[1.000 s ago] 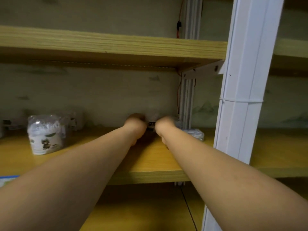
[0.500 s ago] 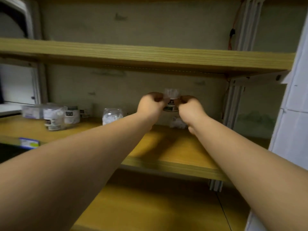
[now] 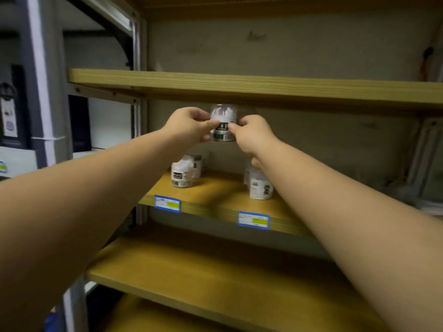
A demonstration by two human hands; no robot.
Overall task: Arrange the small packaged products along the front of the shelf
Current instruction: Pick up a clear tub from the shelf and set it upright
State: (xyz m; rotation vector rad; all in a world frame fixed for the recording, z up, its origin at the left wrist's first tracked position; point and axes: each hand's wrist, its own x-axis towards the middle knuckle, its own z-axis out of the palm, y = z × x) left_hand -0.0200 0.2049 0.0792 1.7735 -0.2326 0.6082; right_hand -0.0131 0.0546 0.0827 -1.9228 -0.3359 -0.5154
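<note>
Wooden middle shelf (image 3: pixel 215 195) in a metal-framed rack against a beige wall. Above it, just under the upper shelf (image 3: pixel 239 85), the left hand (image 3: pixel 189 127) and right hand (image 3: pixel 254 135) pinch a clear labelled tub (image 3: pixel 223 123) from either side, upright. More tubs (image 3: pixel 183 172) and another tub (image 3: pixel 260 185) stand on the middle shelf; two blue price tags (image 3: pixel 167 203) line its front edge.

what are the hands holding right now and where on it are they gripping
Both hands hold one small clear tub in the air above the shelf. The left hand pinches its left side, the right hand its right side, at label height.
</note>
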